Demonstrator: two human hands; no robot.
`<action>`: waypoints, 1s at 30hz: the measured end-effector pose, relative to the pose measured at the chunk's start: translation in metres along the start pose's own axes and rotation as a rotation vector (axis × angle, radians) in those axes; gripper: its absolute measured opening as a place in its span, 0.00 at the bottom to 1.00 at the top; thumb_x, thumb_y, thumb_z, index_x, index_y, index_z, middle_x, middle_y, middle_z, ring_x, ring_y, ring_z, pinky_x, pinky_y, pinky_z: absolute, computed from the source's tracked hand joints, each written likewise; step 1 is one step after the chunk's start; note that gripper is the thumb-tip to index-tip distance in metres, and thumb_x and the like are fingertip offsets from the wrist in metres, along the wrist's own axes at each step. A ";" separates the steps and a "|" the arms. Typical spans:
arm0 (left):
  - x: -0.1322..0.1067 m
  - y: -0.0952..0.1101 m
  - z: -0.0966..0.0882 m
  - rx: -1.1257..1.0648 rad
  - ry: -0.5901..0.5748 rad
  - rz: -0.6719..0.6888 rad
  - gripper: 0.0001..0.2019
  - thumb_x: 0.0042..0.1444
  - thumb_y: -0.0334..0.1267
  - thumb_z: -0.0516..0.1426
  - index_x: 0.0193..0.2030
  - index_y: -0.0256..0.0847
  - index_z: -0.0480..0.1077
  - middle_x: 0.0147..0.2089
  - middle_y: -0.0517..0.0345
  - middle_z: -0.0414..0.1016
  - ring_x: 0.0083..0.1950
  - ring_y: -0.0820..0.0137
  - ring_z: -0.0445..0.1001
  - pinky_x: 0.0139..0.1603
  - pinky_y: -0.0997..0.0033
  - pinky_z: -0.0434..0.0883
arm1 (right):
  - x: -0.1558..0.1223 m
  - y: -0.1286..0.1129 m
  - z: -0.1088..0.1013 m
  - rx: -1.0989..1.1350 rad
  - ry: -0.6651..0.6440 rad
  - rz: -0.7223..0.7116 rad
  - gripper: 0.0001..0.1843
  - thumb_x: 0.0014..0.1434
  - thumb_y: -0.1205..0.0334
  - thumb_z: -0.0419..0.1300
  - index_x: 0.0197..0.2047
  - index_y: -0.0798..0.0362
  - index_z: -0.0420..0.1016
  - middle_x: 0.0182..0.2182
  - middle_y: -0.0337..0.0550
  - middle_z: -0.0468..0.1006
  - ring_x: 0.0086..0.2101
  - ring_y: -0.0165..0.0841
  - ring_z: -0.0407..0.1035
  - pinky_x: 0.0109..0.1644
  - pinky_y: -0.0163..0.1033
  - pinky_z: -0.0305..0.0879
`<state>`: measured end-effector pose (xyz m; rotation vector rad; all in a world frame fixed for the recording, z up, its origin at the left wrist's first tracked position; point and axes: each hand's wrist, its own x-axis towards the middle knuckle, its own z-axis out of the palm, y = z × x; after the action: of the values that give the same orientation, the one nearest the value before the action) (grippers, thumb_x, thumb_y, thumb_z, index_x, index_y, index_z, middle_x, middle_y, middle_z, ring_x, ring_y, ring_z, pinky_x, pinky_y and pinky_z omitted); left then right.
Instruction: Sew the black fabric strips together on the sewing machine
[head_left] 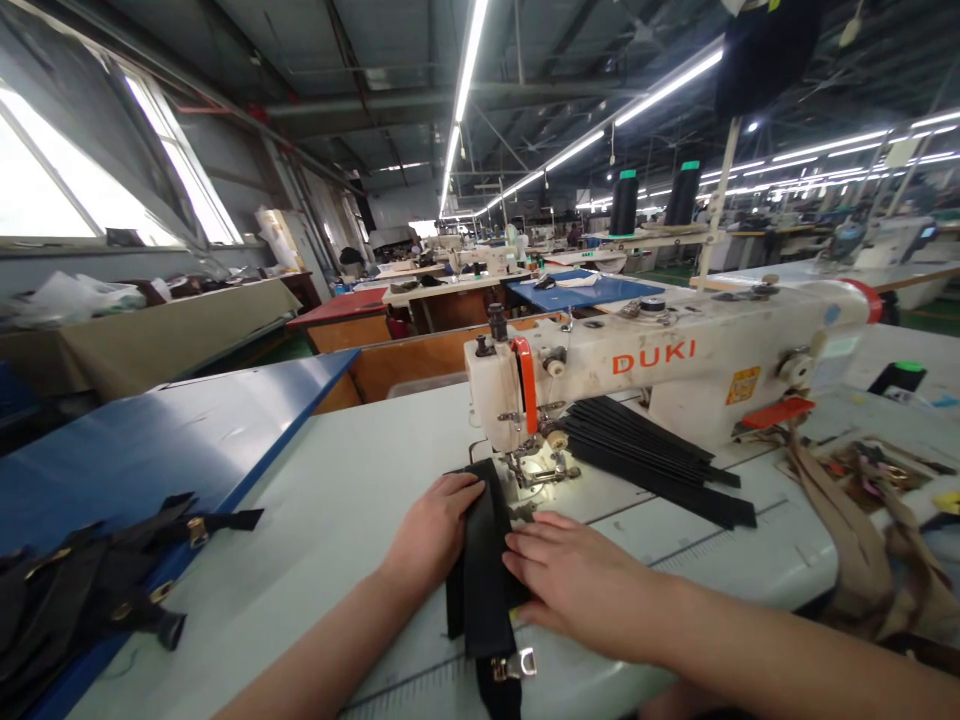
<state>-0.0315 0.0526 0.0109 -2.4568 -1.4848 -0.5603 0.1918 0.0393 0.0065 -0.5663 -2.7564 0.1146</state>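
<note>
A black strap (484, 560) with a metal buckle (514, 666) at its near end lies on the pale sewing table (315, 520), its far end under the presser foot (536, 470) of a white DUKI sewing machine (675, 360). My left hand (435, 530) rests flat on the strap's left edge, fingers stretched toward the needle. My right hand (577, 580) lies flat on the strap's right side, fingers together and extended.
A stack of black strips (652, 460) lies under the machine arm. Finished black straps with buckles (90, 590) are piled on the blue side table (187, 430) at left. Tan webbing (855, 540) hangs off the right. Thread cones (622, 200) and other workstations stand behind.
</note>
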 end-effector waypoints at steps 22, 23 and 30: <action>-0.049 0.046 -0.014 0.048 -0.052 0.174 0.25 0.51 0.24 0.49 0.57 0.35 0.70 0.58 0.44 0.72 0.58 0.61 0.72 0.58 0.62 0.70 | -0.017 -0.046 0.012 -0.236 0.038 -0.063 0.15 0.63 0.63 0.54 0.44 0.66 0.76 0.49 0.64 0.75 0.49 0.47 0.68 0.52 0.48 0.66; -0.053 0.049 -0.014 0.065 -0.045 0.187 0.25 0.51 0.24 0.49 0.57 0.34 0.70 0.58 0.44 0.72 0.58 0.61 0.72 0.58 0.62 0.70 | -0.022 -0.049 0.012 -0.236 0.050 -0.058 0.15 0.64 0.63 0.54 0.45 0.66 0.77 0.49 0.64 0.75 0.50 0.47 0.68 0.52 0.47 0.66; -0.045 0.055 -0.012 0.134 -0.079 0.175 0.25 0.52 0.24 0.48 0.57 0.33 0.70 0.58 0.43 0.72 0.58 0.60 0.72 0.57 0.63 0.71 | -0.025 -0.046 0.029 -0.200 0.126 -0.003 0.19 0.64 0.63 0.54 0.48 0.70 0.76 0.48 0.63 0.76 0.49 0.45 0.68 0.52 0.42 0.66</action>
<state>-0.0043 -0.0132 0.0029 -2.4959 -1.2728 -0.3222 0.1873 -0.0134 -0.0215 -0.5986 -2.6617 -0.1935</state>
